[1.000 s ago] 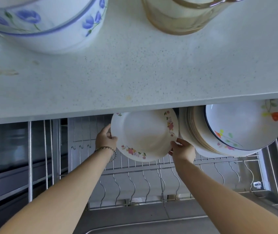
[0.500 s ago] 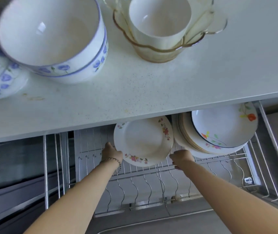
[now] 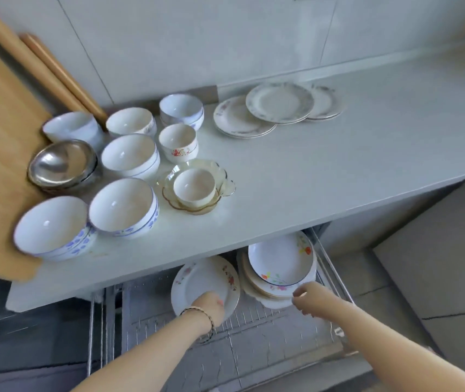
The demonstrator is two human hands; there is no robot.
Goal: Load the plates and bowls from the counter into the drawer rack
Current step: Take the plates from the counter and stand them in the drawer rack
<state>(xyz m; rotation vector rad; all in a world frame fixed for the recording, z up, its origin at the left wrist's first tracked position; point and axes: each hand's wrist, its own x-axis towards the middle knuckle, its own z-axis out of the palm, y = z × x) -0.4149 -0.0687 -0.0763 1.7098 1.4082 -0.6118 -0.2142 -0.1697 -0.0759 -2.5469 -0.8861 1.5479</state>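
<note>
Now | left hand (image 3: pixel 208 306) grips round glossy floral plate (image 3: pixel 197 281) | steel wire rack (image 3: pixel 256 321)

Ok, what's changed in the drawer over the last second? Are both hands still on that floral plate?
The right hand has let go of the floral plate and moved right, beside the stacked plates, holding nothing. The left hand has slid from the plate's left edge to its lower rim; its grip is unclear. The plate still stands in the drawer rack, and the stack has not moved.
</note>
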